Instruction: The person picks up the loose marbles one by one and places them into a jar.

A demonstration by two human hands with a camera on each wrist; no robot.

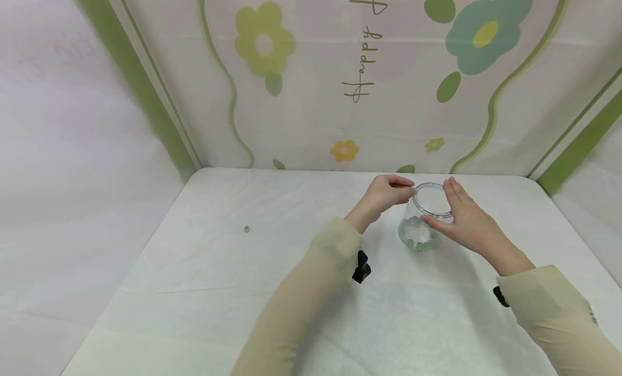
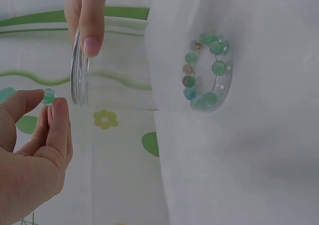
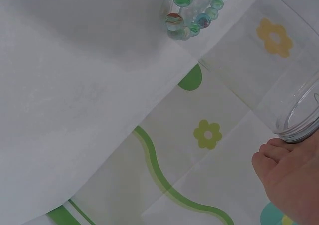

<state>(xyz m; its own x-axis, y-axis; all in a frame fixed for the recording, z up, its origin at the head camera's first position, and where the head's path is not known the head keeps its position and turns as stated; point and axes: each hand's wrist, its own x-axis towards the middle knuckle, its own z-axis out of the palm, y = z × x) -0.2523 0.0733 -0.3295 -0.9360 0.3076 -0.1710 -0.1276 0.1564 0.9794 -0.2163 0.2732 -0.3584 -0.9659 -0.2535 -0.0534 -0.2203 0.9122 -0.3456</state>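
Observation:
A clear glass jar [image 1: 432,199] stands upright on the table. Inside it, several green and bluish glass marbles [image 2: 209,99] lie in a ring round the bottom, some with brown swirls. My right hand [image 1: 468,222] grips the jar near its rim from the right, thumb on the near side and fingers on the far side. Just outside the mouth, at the left, my left hand [image 1: 384,195] pinches a green marble [image 2: 49,97] between thumb and fingertips. That marble is hidden by the fingers in the head view.
One small green marble [image 1: 247,229] lies alone on the left part of the white-covered table [image 1: 194,289]. Behind the table's back edge hangs a flower-printed curtain [image 1: 311,95], and a plain white sheet [image 1: 73,149] hangs at the left.

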